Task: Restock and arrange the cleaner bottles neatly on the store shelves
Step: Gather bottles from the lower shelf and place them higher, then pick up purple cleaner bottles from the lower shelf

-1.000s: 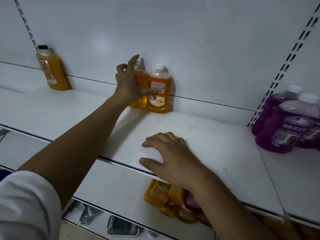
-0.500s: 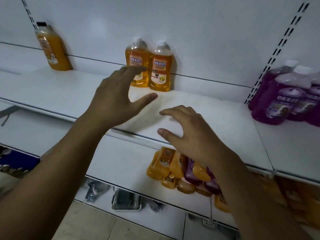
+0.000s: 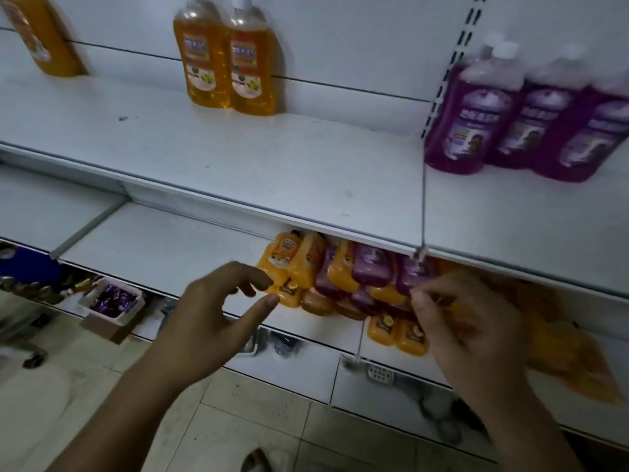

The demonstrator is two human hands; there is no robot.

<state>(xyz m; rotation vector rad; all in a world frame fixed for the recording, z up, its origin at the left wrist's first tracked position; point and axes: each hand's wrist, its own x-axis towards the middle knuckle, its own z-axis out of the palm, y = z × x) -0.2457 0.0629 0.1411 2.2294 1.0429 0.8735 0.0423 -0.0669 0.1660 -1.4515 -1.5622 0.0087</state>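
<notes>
left hand (image 3: pixel 218 311): held out, fingers and thumb spread apart, nothing gripped, just beside the pile
right hand (image 3: pixel 466 321): fingers curled in at the pile; a grip can't be made out, too blurry
pile (image 3: pixel 340 277): small orange and purple bottles heaped on the lower shelf (image 3: pixel 153 240)
upper shelf (image 3: pixel 272 158): two orange bottles (image 3: pixel 224 63) stood upright at the back, touching; purple bottles (image 3: pixel 510 120) grouped at the right

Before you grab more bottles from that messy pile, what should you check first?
1. Left hand free: ok, open, holding nothing.
2. Right hand free: cannot tell, its curled fingers are blurred.
3. Bottle pile reachable: ok, lying on the lower shelf just ahead of both hands.
4. Room on upper shelf: ok, bare board right of the orange pair.
5. Orange pair upright: ok, side by side at the back wall.
</notes>
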